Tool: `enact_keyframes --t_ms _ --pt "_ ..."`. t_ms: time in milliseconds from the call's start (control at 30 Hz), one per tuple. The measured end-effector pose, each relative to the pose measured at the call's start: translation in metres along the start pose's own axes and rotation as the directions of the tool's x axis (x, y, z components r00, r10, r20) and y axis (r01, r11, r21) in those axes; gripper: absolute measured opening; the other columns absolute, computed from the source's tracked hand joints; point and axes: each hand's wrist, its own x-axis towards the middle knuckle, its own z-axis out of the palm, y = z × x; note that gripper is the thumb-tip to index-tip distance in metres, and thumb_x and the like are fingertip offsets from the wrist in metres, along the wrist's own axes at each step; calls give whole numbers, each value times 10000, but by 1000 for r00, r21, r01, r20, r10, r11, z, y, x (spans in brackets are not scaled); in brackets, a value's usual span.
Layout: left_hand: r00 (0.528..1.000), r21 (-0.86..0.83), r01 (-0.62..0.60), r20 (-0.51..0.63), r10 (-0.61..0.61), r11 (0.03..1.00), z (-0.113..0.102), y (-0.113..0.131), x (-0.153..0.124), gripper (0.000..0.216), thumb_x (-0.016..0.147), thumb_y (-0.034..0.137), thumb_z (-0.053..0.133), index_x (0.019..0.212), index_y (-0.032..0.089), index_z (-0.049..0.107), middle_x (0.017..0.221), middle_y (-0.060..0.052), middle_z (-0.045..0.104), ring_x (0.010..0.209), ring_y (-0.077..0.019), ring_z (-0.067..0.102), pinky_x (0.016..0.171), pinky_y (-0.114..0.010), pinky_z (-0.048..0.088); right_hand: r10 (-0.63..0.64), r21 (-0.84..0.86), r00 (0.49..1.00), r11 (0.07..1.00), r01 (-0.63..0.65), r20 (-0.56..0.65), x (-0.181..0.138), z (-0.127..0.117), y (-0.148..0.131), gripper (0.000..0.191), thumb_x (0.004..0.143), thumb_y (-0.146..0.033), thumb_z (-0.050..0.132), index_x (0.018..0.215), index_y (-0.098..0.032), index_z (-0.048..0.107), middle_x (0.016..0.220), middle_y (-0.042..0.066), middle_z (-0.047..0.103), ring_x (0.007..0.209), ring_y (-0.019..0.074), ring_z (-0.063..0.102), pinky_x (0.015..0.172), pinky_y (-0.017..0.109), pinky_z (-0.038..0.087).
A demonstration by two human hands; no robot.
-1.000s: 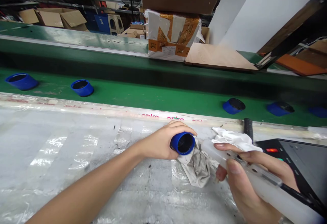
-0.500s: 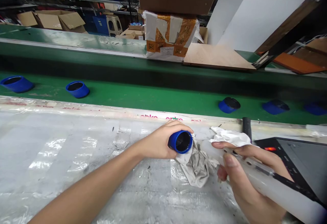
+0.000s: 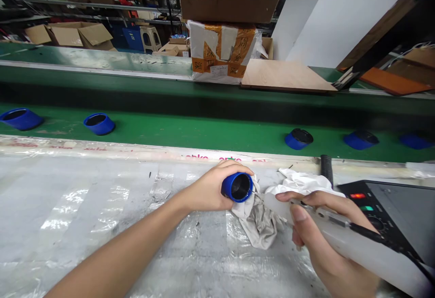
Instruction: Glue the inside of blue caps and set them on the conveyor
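My left hand (image 3: 209, 189) is wrapped round a small blue cup-shaped part (image 3: 237, 187), held on its side with the open mouth facing right. My right hand (image 3: 322, 230) grips a translucent white syringe-like dispenser (image 3: 343, 239), whose thin tip points at the mouth of the blue part. A crumpled white rag (image 3: 261, 218) lies on the bench under and between both hands.
Several more blue parts, such as one (image 3: 99, 123) at the left and one (image 3: 298, 138) at the right, ride on the green conveyor belt (image 3: 204, 130). A black control unit (image 3: 390, 212) with lit buttons sits at the right. A taped carton (image 3: 220, 51) and a wooden board (image 3: 285, 75) stand behind the belt.
The blue parts on the belt have drifted left. The dispenser tip has come closer to the mouth of the held blue part. My left hand stays almost still.
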Motion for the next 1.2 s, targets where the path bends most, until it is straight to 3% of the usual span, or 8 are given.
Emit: enact_keyframes --t_ms 367,533,733,833,933,1067,1133,1200 --pt "994 -100 79 -69 -86 992 -2 -1 -1 616 705 137 834 1289 245 671 1344 -108 613 1312 -297 604 1143 -465 490 182 387 980 912 -138 -78 8 -2 -4 454 832 -484 891 1136 -295 612 883 43 819 410 156 592 339 255 411" --pt "973 -269 187 -81 -216 945 -6 -5 -1 753 604 195 961 1303 244 684 1362 -114 636 1276 -307 636 1109 -467 514 105 561 993 826 -54 -59 24 -9 10 290 859 -404 851 1045 -280 668 844 45 824 302 89 445 285 214 376" --pt "955 -318 228 -110 -275 920 -10 -6 -1 852 552 323 1019 1327 220 679 1310 -125 715 1197 -310 687 1024 -435 550 258 623 964 765 -164 -62 29 -7 7 289 805 -412 871 938 -243 678 830 55 811 347 69 465 335 188 372" --pt "847 -40 389 -378 -374 920 -39 -2 5 861 564 352 1008 1343 226 664 1347 -119 711 1247 -326 668 1092 -439 512 280 662 960 725 -188 -34 30 -11 10 293 791 -389 886 938 -233 686 848 72 818 369 67 493 377 181 407" --pt "612 129 620 -696 -375 774 -90 2 2 723 722 341 893 1380 245 608 1413 -130 664 1440 -385 497 1240 -527 350 283 708 959 680 -191 -13 33 -14 26 316 781 -395 900 959 -220 706 899 130 827 348 71 482 376 204 417" --pt "342 88 832 -858 -383 547 -140 7 -22 741 740 330 841 1396 189 527 1362 -197 668 1486 -483 383 1222 -622 317 283 742 959 638 -206 22 35 -8 35 361 760 -424 911 949 -213 687 887 145 824 324 78 446 338 217 378" --pt "302 93 875 -872 -385 475 -147 11 -25 855 706 335 847 1448 149 466 1401 -251 622 1469 -540 378 1188 -682 324 382 740 924 613 -275 27 33 -4 28 399 773 -467 907 952 -209 662 935 117 822 385 56 463 382 186 366" --pt "341 157 879 -867 -364 450 -143 15 -12 970 708 380 835 1525 126 379 1511 -306 505 1512 -601 267 1177 -781 235 422 768 906 565 -302 46 30 -1 19 427 794 -494 893 997 -205 654 945 99 811 413 39 442 402 173 321"
